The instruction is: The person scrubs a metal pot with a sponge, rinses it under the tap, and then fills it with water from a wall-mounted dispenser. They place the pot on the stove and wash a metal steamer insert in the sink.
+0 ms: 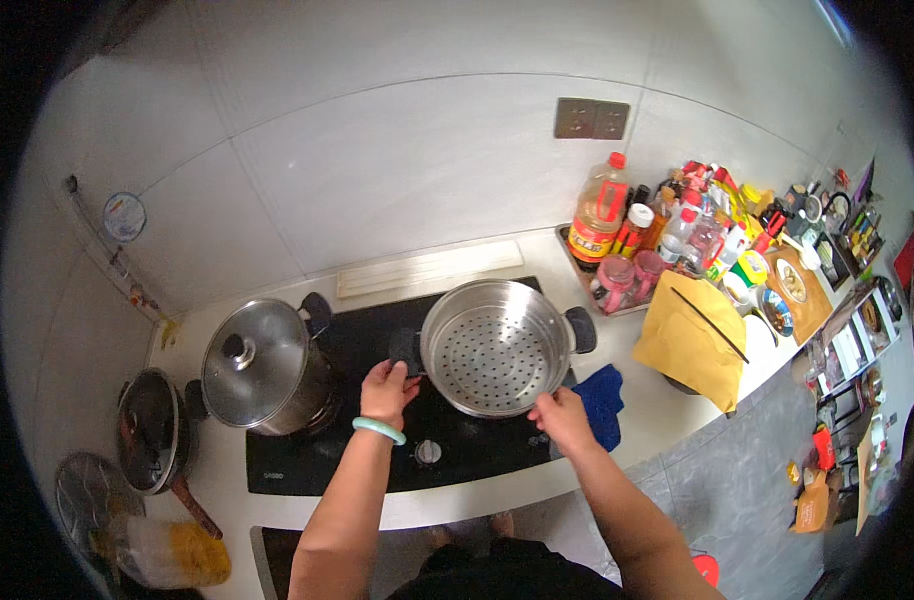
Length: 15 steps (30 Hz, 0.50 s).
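A stainless-steel steamer pot (494, 352) with a perforated bottom stands over the right side of the black glass cooktop (367, 442). My left hand (388, 391), with a pale green bangle at the wrist, has thumb and fingers on the pot's left black handle (405, 351). At the pot's front right rim is my right hand (563, 421), its fingers curled; whether they grip the rim cannot be made out. The right black handle (580, 330) is free of any hand. Nothing lies on the perforated bottom. Left of the steamer, a lidded steel pot (258, 367) occupies the other burner.
A blue cloth (601, 405) lies right of the cooktop. Beyond it a yellow paper sheet (689, 337) carries a dark stick (710, 325). A tray of bottles, including a large oil bottle (598, 217), stands by the wall. A lidded frying pan (153, 435) leans at far left.
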Each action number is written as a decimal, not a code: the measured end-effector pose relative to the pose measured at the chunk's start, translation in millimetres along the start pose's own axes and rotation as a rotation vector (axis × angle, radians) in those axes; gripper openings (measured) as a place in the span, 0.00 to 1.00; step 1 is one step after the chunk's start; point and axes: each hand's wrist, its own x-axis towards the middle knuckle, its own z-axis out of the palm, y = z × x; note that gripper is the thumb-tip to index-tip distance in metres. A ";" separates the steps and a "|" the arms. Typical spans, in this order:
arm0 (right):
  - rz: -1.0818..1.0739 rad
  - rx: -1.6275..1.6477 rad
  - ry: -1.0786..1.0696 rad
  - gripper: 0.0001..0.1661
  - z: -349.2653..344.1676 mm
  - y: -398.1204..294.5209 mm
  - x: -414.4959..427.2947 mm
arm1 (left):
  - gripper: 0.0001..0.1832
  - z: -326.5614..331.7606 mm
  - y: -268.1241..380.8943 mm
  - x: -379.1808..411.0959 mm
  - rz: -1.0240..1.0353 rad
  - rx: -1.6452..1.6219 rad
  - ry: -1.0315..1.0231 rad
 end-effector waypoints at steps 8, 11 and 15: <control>-0.137 -0.154 0.130 0.15 -41.6 -2.6 -53.4 | 0.09 -8.9 31.9 -87.3 0.107 -0.135 -0.355; -0.154 -0.181 0.159 0.14 -70.7 -26.5 -112.7 | 0.15 -14.9 27.4 -121.5 -0.078 -0.084 -0.545; -0.069 0.043 0.297 0.12 -120.7 3.7 -196.7 | 0.18 17.4 -1.7 -159.4 -0.340 -0.018 -0.798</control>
